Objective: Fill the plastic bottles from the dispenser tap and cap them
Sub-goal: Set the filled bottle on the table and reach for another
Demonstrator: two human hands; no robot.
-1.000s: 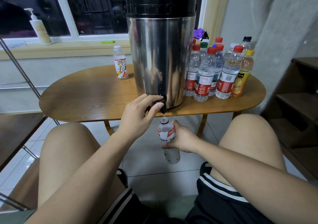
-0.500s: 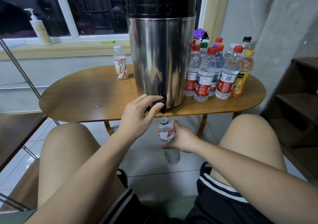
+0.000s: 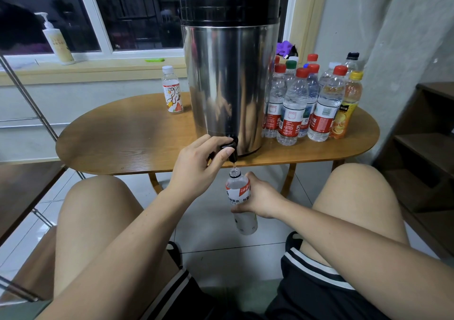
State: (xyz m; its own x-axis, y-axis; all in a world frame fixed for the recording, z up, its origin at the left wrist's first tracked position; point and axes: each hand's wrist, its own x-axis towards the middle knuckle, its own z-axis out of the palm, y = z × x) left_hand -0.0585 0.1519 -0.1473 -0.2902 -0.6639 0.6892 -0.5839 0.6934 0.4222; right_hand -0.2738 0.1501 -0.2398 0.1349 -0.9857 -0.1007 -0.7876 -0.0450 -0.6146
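Wooden oval table (image 3: 118,147) by a dark window, pale tiled floor (image 3: 216,223) underneath, brown shelving (image 3: 422,152) off to the right. On my feed the steel dispenser (image 3: 228,86) with the black lid stands at the table's near edge, and its black tap (image 3: 231,147) sticks out past it. I can see the left hand (image 3: 196,167) curled round the tap lever, thumb pressed on its front. Meanwhile the right hand (image 3: 262,196) is wrapped round the middle of a clear uncapped bottle (image 3: 237,187), holding it roughly upright below the table edge, mouth right under the spout, with a bit of water showing there. Right of the dispenser is a cluster of capped bottles (image 3: 294,103), mostly red caps, plus an orange juice bottle (image 3: 346,108). One small white-capped bottle (image 3: 172,93) stands alone on the left, and a pump bottle (image 3: 57,41) sits on the windowsill.
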